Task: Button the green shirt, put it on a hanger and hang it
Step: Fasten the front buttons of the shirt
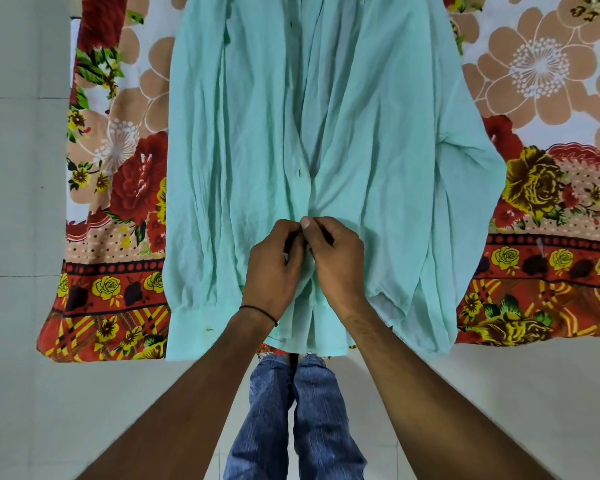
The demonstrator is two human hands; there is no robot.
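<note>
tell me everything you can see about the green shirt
The green shirt is thin, crinkled mint fabric, spread front up on the floral sheet, hem toward the person, long sleeves lying along both sides. Its front placket gapes above the hands; the left hand and right hand pinch it together near the hem.

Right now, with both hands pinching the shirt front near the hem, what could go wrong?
1. The left hand and right hand bunch the green shirt where they pinch it; a button may meet the wrong hole.
2. The hem lies at the floral sheet edge, so tugging could slide it off.
</note>
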